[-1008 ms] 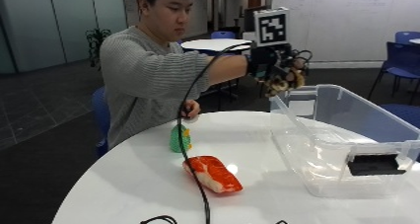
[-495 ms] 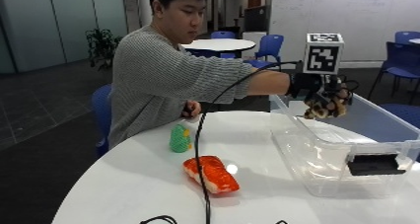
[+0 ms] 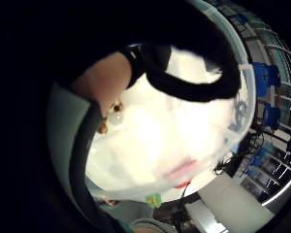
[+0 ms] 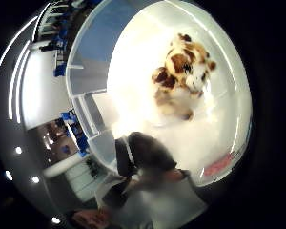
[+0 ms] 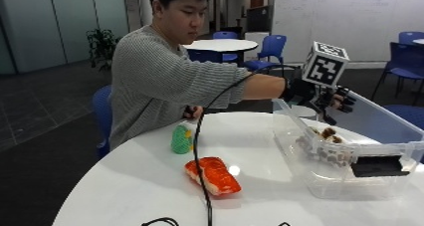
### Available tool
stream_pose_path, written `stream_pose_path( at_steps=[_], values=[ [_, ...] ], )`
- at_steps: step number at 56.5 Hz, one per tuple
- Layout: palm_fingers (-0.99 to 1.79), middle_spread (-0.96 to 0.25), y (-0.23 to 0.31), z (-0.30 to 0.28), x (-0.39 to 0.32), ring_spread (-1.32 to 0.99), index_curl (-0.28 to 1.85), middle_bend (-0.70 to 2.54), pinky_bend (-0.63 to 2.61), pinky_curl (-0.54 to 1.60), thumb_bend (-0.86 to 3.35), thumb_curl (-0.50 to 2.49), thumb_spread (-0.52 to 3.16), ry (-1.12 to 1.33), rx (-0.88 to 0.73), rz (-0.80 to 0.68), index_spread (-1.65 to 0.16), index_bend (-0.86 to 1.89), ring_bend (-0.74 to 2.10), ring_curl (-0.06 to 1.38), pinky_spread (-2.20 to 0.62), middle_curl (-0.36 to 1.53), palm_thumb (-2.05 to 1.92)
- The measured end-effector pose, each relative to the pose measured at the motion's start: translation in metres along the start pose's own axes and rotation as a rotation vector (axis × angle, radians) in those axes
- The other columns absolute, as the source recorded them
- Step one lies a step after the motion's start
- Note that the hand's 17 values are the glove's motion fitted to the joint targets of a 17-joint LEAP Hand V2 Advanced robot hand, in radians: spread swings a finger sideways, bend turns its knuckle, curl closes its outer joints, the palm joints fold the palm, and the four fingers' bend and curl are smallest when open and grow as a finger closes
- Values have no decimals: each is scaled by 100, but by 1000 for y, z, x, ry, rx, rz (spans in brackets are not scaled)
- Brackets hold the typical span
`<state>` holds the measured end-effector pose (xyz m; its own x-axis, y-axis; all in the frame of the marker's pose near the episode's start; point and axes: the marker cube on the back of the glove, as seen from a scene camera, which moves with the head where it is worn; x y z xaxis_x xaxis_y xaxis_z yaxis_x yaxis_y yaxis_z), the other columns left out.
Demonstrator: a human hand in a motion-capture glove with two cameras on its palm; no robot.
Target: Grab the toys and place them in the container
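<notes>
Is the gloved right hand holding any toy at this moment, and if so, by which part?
Nothing is held. The right hand is open above the container, and the brown and white plush toy lies inside it, apart from the hand.

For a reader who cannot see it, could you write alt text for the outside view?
A seated person holds the gloved right hand, fingers spread and empty, above a clear plastic container on a white round table; a brown-and-white plush toy lies inside the container. An orange toy and a green toy lie on the table beside it.
</notes>
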<state>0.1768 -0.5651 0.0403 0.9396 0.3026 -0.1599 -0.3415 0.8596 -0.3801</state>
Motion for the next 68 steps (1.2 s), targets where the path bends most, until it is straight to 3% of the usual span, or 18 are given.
stream_pose_path(
  at_steps=[10,21,28,35,45,55,68],
  values=[
    [-30,-12,79,-33,25,-5,38,10,128,36,-6,37,118,-48,118,-103,-32,5,24,37,5,36,-7],
    [-23,-12,236,-43,99,-6,29,11,120,34,-5,31,120,-89,259,-193,-32,9,25,38,4,30,-6],
    [-19,-12,319,-18,129,-6,27,13,115,32,-4,28,122,18,359,-84,-33,12,22,37,4,28,-5],
    [-16,-12,363,4,151,-6,26,14,112,32,-4,26,124,9,384,23,-34,13,20,37,4,27,-4],
    [-14,-12,360,23,167,-6,25,14,109,32,-4,25,124,-16,349,70,-34,13,19,37,4,26,-4],
    [-14,-12,302,52,194,-6,25,14,108,32,-3,24,126,40,272,174,-35,13,19,37,4,25,-3],
    [-17,-12,250,134,214,-5,25,11,111,34,-2,25,126,-33,69,292,-34,13,19,37,4,22,-2]
  ],
)
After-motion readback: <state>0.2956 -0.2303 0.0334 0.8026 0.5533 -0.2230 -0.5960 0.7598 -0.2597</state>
